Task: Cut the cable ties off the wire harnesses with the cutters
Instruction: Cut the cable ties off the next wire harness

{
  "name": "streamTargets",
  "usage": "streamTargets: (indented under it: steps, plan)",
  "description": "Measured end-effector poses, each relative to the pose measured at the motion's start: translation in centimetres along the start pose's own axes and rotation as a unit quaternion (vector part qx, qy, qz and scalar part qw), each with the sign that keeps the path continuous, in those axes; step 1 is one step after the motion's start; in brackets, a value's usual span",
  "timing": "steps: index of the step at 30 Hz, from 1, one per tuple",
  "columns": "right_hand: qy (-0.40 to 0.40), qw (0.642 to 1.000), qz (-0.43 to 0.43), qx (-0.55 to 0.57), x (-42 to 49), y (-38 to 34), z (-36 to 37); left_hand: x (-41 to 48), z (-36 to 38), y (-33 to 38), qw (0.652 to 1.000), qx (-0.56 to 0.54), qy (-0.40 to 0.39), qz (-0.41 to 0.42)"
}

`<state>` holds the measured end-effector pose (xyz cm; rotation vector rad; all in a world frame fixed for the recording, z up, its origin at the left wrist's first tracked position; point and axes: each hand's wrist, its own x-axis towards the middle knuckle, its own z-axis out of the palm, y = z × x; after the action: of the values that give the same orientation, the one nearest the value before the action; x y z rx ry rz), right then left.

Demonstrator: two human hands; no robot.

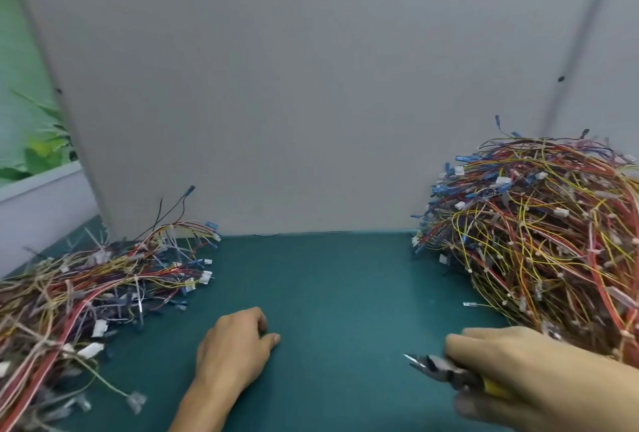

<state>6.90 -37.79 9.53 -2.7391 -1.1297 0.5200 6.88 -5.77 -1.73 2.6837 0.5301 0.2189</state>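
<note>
A tall heap of tangled wire harnesses (539,241), red, yellow and blue with white cable ties, fills the right side of the green mat (328,286). A flatter pile of harnesses (90,290) lies on the left. My right hand (525,373) grips the cutters (439,367) by their yellow handles at the lower right, close to the tall heap, jaws pointing left. My left hand (235,348) rests on the mat near the middle, fingers curled under, holding nothing that I can see.
A grey partition wall (311,86) stands along the far edge of the mat. Loose connectors (136,401) and single wires trail from the left pile toward the near edge. A green plant (38,151) shows beyond the partition at far left.
</note>
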Motion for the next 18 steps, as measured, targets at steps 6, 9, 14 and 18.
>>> streamTargets:
  steps: [6, 9, 14, 18]
  plan:
    - [0.103, 0.989, 0.071, -0.083, 9.1, -4.1, 7.0, 0.0, 0.2, 0.1, 1.000, 0.003, 0.006, -0.004]
    - [0.083, 0.988, 0.121, -0.049, 11.5, -3.6, 8.8, -0.1, 0.3, 0.0, 1.000, 0.004, 0.013, -0.006]
    - [0.156, 0.980, 0.122, -0.009, 12.7, -1.3, 9.8, -0.1, 0.4, 0.1, 1.000, 0.002, 0.021, -0.001]
    - [0.179, 0.976, 0.117, -0.047, 11.7, -0.6, 9.1, -0.2, 0.2, 0.0, 1.000, -0.006, 0.019, -0.004]
